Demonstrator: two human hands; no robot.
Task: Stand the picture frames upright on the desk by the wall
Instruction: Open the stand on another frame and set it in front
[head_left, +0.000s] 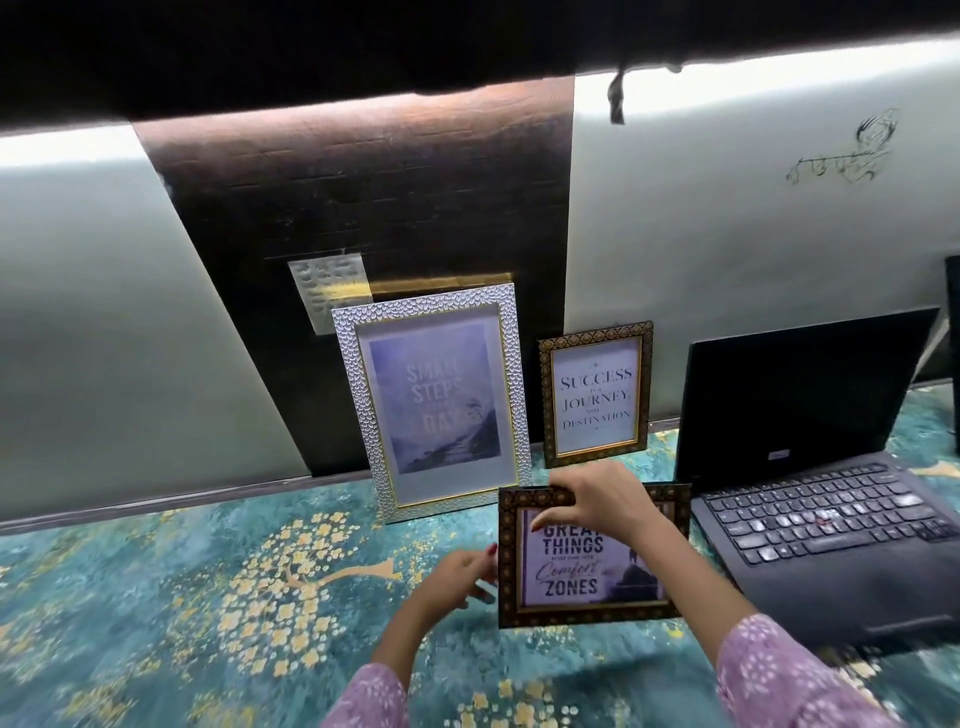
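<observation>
From the head camera, a dark patterned frame (587, 561) reading "Great Things… Comfort Zones" stands near the middle of the teal floral desk surface (208, 597), facing the viewer. The right hand (597, 501) reaches over its top edge, fingers and thumb pinching the upper rail near the left corner. The left hand (457, 574) sits at the frame's left side with fingers curled toward the edge — motion blur makes it hard to say whether they actually grip it or only touch. Behind, two frames already lean upright against the wall: a large silver textured frame (434, 395) with "Small Steps" and, just to its right, a smaller dark frame (596, 395) reading "Success is a Journey". An open black laptop (810, 467) sits right of the held frame — close beside it.
</observation>
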